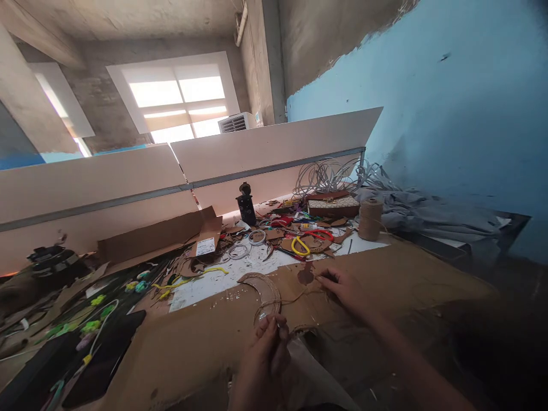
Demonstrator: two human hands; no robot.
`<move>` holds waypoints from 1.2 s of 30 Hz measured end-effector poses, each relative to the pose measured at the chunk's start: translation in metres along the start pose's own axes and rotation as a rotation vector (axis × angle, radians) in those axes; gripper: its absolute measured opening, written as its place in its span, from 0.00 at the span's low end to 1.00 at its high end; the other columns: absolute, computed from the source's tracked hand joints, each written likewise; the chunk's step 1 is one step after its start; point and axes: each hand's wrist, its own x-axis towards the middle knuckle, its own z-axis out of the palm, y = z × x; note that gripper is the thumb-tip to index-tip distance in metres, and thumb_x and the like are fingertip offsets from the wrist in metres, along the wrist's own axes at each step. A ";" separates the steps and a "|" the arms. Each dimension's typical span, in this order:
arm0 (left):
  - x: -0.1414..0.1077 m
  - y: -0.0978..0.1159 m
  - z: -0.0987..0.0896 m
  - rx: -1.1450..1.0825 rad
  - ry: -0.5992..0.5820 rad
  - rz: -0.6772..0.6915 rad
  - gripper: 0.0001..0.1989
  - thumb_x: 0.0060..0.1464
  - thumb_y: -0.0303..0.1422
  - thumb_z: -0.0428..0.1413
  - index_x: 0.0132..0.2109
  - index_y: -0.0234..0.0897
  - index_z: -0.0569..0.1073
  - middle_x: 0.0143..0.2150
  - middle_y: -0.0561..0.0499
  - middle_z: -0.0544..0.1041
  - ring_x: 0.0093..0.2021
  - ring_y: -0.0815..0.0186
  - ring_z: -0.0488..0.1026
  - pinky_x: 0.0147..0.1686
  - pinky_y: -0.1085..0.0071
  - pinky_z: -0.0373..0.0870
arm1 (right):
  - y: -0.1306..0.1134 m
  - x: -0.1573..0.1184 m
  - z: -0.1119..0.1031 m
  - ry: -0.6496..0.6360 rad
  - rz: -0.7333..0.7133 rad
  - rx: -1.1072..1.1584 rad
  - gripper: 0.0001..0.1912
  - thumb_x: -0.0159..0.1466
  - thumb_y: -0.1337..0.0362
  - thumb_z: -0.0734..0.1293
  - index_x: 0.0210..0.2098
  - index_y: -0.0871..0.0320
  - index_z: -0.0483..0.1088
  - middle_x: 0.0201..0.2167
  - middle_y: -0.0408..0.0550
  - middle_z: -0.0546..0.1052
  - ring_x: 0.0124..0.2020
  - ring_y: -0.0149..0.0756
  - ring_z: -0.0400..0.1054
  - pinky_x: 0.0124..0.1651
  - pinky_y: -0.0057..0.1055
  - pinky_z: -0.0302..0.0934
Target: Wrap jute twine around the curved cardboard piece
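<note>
A crescent-shaped piece point(269, 290), brown and lined along its edge with cord, stands tilted above the cardboard sheet point(201, 337). My left hand point(269, 342) is closed on its lower end. From the crescent a thin strand of twine point(297, 299) runs right toward my right hand point(338, 287), whose thumb and fingertips pinch together on it. A dark reddish-brown stain point(305, 276) marks the cardboard just left of those fingertips. Shiny spots, perhaps glue, lie left of the crescent. My left fingers hide the crescent's lower tip.
A twine spool point(370, 220) stands at the right rear. Behind the cardboard lie red-handled pliers point(293, 254), yellow-handled scissors point(301, 246), white rings point(257, 237) and scraps. A black bottle point(246, 205) is near the partition point(274, 142). A cardboard box point(158, 240) sits at left.
</note>
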 end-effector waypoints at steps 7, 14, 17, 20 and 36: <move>-0.003 0.005 0.002 0.045 0.067 0.070 0.20 0.38 0.38 0.75 0.37 0.34 0.80 0.29 0.52 0.74 0.25 0.74 0.68 0.25 0.80 0.61 | -0.001 0.000 0.000 0.011 -0.009 0.000 0.16 0.62 0.51 0.67 0.36 0.57 0.77 0.31 0.45 0.78 0.32 0.38 0.68 0.33 0.31 0.58; -0.020 0.016 -0.025 0.284 0.220 0.291 0.17 0.35 0.40 0.75 0.31 0.36 0.83 0.33 0.46 0.81 0.40 0.59 0.76 0.40 0.71 0.70 | 0.000 -0.002 0.000 0.015 0.008 -0.006 0.19 0.60 0.48 0.68 0.37 0.58 0.77 0.30 0.46 0.78 0.30 0.38 0.68 0.31 0.31 0.58; -0.047 0.033 -0.050 0.486 0.318 0.391 0.16 0.37 0.44 0.73 0.31 0.39 0.85 0.42 0.43 0.83 0.48 0.52 0.76 0.48 0.66 0.70 | 0.002 -0.004 0.000 -0.009 0.035 0.003 0.21 0.60 0.46 0.67 0.36 0.57 0.77 0.26 0.45 0.76 0.26 0.37 0.66 0.28 0.31 0.55; -0.077 0.055 -0.073 0.753 0.348 0.445 0.16 0.48 0.47 0.67 0.40 0.43 0.86 0.53 0.42 0.81 0.58 0.47 0.72 0.57 0.61 0.67 | 0.005 -0.005 -0.002 -0.021 0.052 0.001 0.21 0.60 0.46 0.67 0.37 0.57 0.77 0.28 0.48 0.77 0.28 0.40 0.67 0.29 0.33 0.56; -0.090 0.085 -0.130 1.039 0.664 0.703 0.11 0.53 0.44 0.61 0.35 0.43 0.81 0.53 0.43 0.82 0.66 0.47 0.66 0.64 0.47 0.60 | 0.003 -0.004 -0.007 -0.008 0.126 -0.196 0.25 0.58 0.42 0.66 0.41 0.56 0.78 0.36 0.52 0.82 0.37 0.50 0.74 0.36 0.37 0.62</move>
